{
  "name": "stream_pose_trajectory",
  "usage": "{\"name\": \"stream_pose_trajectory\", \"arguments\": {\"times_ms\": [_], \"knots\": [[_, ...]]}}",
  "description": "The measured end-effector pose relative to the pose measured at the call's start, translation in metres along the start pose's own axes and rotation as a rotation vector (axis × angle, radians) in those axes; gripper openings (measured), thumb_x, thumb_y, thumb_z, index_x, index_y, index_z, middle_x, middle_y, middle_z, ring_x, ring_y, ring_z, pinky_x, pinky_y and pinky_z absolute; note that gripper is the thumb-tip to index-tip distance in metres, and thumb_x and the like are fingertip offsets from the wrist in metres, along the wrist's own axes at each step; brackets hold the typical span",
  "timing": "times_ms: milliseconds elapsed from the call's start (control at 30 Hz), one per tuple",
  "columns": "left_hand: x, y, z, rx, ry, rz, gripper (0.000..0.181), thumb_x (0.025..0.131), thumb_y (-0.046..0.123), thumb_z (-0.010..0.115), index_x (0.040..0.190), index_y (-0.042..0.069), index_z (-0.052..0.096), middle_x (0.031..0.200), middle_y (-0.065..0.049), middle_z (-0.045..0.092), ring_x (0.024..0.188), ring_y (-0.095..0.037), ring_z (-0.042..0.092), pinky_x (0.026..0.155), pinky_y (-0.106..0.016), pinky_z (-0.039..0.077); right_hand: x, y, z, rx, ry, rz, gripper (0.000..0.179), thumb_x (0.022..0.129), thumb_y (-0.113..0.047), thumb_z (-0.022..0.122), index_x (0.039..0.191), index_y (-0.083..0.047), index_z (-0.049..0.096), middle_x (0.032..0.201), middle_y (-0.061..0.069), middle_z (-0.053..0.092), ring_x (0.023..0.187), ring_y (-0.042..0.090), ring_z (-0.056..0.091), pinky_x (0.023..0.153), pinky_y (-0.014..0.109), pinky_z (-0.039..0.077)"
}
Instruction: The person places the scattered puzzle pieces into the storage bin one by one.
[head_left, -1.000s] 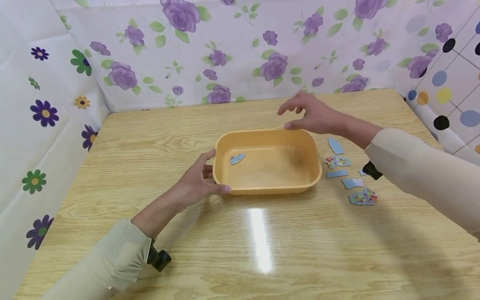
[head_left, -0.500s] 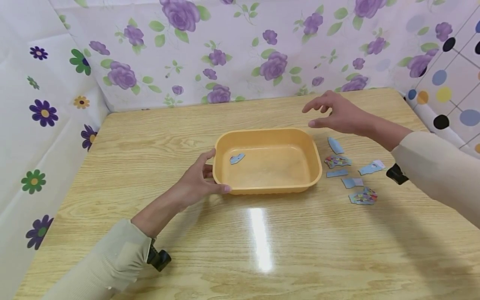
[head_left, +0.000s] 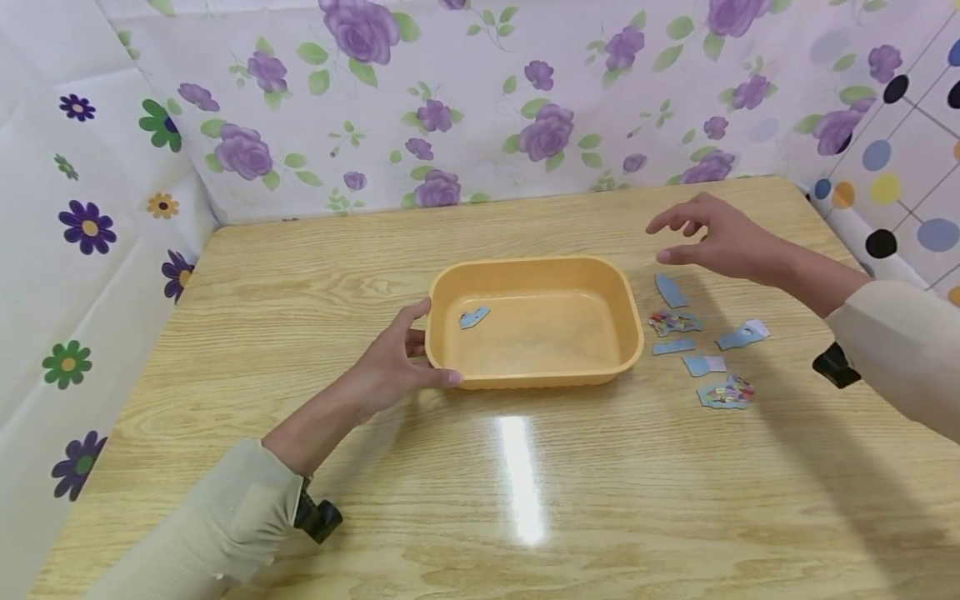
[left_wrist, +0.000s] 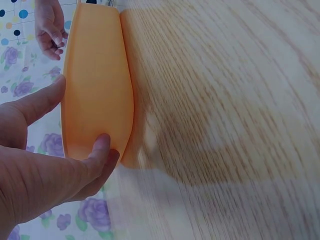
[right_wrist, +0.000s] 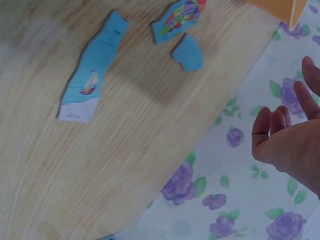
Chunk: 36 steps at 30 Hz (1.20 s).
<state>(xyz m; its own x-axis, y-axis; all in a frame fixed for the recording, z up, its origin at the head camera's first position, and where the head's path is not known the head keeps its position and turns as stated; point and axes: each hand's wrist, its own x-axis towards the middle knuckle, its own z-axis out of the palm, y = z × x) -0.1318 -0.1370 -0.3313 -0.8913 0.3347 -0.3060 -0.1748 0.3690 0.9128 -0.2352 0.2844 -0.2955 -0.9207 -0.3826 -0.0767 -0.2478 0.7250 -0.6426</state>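
An orange-yellow plastic tray [head_left: 536, 382] sits mid-table. My left hand [head_left: 390, 358] grips its left end, the thumb at the near corner and the fingers around the outer wall [left_wrist: 97, 75]. One small light-blue puzzle piece [head_left: 474, 317] lies inside, toward the left. Beyond the tray's right end, my right hand [head_left: 720, 237] hovers over the table, fingers loosely bent and holding nothing. Below it lie several loose pieces: a curved blue piece [head_left: 671, 291], a multicoloured piece [head_left: 675, 322], another multicoloured piece [head_left: 726, 392] and a long piece with a sailboat [right_wrist: 92, 75].
The wooden table [head_left: 300, 275] ends at a back wall hung with purple-flowered cloth [head_left: 495, 108]. Flowered sheeting [head_left: 90, 292] borders the left side and dotted sheeting [head_left: 907, 175] the right. A bright reflection lies in front of the tray.
My right hand has moved right, from over the tray's far right corner to above the loose pieces, uncovering the sailboat piece. The left hand and tray have stayed put.
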Motion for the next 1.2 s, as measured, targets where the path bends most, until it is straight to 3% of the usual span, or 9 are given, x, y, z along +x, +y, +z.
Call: {"name": "stream_pose_trajectory", "arguments": {"times_ms": [433,733,1200], "knots": [[0.000,-0.001,0.000,0.013,0.009,-0.003,0.109,0.076,0.009,0.083,0.155,0.017,0.008,0.134,-0.022,0.043,0.117,-0.035,0.057,0.093,-0.038,0.051,-0.026,0.024,0.000,-0.040,0.041,0.052,0.044,0.092,-0.026,0.066,0.130,-0.006,0.056,0.125,0.019,0.040,0.108,0.036,0.039,0.079,0.050,0.039],[0.000,-0.001,0.000,0.020,0.013,-0.006,0.110,0.075,0.010,0.083,0.155,0.017,0.008,0.133,-0.022,0.044,0.117,-0.035,0.057,0.093,-0.037,0.051,-0.039,0.038,0.008,-0.033,0.052,0.104,0.055,0.092,-0.025,0.067,0.137,-0.002,0.046,0.129,0.028,0.034,0.111,0.043,0.035,0.081,0.054,0.038],[0.000,0.000,0.000,0.018,0.011,-0.005,0.110,0.076,0.009,0.083,0.155,0.017,0.008,0.134,-0.022,0.044,0.116,-0.035,0.057,0.093,-0.037,0.051,-0.061,0.061,0.016,-0.085,0.051,0.148,0.056,0.091,-0.028,0.069,0.132,0.003,0.048,0.125,0.033,0.036,0.105,0.047,0.038,0.077,0.054,0.039]]}}
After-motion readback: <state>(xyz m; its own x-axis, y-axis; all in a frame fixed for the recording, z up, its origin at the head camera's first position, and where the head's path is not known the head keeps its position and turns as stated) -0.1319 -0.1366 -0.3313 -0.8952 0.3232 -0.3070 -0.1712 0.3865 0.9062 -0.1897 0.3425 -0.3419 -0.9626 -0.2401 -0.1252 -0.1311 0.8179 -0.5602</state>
